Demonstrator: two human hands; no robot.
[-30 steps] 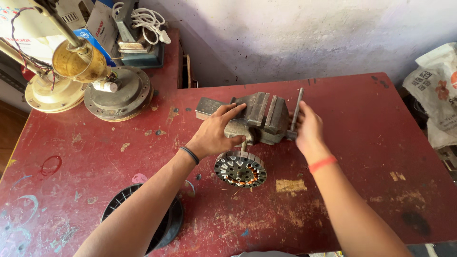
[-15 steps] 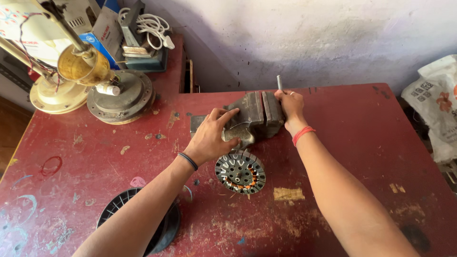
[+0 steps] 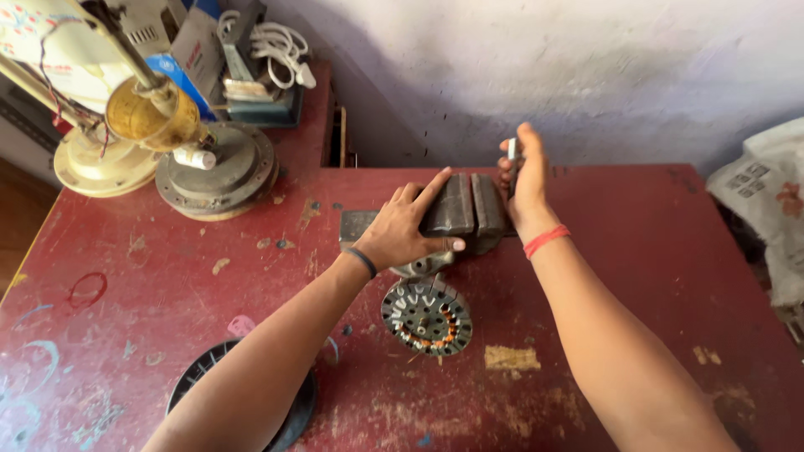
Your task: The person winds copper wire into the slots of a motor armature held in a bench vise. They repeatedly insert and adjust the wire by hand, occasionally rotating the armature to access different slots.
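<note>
Two hands on a bench vise (image 3: 466, 209) at the red table's (image 3: 636, 251) far edge.
Left hand (image 3: 402, 230) lies flat, fingers spread over the vise body; right hand (image 3: 523, 176) is curled tight around its metal handle (image 3: 512, 151). A motor stator (image 3: 426, 315) sits just below.

Two bare forearms are seen, with no sleeves reaching as far as the elbows. A thin black band is worn around the wrist of the left hand (image 3: 402, 234), at about seven o'clock from the knuckles. A narrow red thread band (slightly twisted, it seems) is worn around the wrist of the right hand (image 3: 523, 180), at about five o'clock from the palm. The fingernails are kept short.
</note>
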